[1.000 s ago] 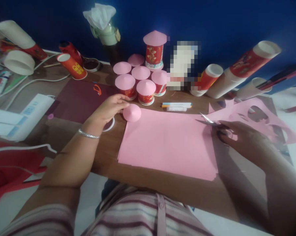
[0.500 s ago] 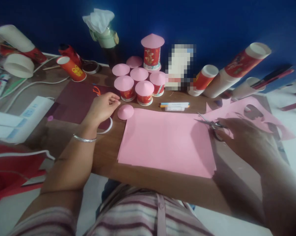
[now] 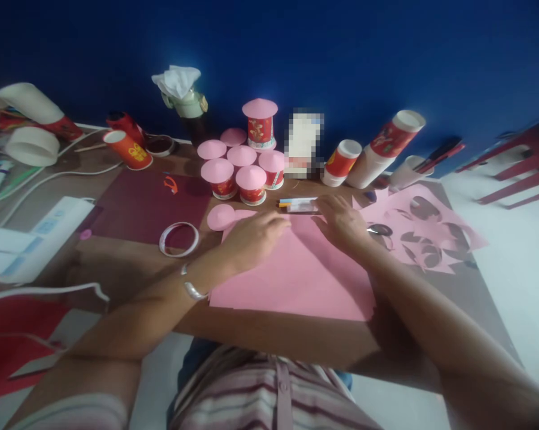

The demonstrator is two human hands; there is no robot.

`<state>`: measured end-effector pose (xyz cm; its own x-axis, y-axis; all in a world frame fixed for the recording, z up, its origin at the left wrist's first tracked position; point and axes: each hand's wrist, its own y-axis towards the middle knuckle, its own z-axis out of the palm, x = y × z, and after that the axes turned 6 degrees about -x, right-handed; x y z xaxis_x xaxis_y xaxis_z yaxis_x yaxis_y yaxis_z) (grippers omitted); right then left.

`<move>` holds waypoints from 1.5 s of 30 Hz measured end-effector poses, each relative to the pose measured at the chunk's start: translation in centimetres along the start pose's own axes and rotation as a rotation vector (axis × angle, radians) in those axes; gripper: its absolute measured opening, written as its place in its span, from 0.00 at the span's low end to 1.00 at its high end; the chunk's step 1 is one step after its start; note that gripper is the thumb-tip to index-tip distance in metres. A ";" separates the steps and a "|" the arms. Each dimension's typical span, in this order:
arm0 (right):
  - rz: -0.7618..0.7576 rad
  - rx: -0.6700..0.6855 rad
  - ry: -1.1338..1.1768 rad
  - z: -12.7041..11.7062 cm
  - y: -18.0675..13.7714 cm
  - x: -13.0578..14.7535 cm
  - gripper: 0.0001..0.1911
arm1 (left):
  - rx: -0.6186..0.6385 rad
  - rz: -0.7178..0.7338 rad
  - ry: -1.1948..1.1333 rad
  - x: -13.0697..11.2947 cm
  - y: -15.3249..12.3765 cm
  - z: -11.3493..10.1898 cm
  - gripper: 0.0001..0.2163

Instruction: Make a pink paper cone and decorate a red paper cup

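Note:
A stack of pink paper sheets lies on the brown table in front of me. My left hand is over its upper part, fingers bent together; whether anything is between them is hidden. My right hand reaches to the paper's far edge, thumb and fingers apart, at the right ends of several markers. The scissors lie beside my right wrist, partly covered by the arm. Left of my left hand is a loose pink paper cone. Behind stand several red paper cups with pink cone roofs.
Cut pink scraps lie at the right. A tape roll and orange-handled scissors rest on a dark red sheet. Stacked cups and a pen cup stand at the back right, a bottle at the back left.
The scissors have left my right hand and lie on the table. My right hand has moved left to the markers; my left hand has moved right over the pink paper. The view has shifted.

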<state>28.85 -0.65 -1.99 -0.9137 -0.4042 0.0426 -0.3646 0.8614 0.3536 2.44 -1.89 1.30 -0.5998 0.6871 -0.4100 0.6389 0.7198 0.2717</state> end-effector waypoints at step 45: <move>0.178 0.322 -0.327 -4.8 13.4 -7.3 0.26 | 0.083 0.164 0.389 -0.9 13.7 9.0 0.29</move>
<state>31.53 12.37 6.91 -0.9567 -0.1685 -0.2374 -0.1873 0.9805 0.0589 16.10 6.48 -2.39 -0.6139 0.7893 -0.0039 0.7680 0.5985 0.2282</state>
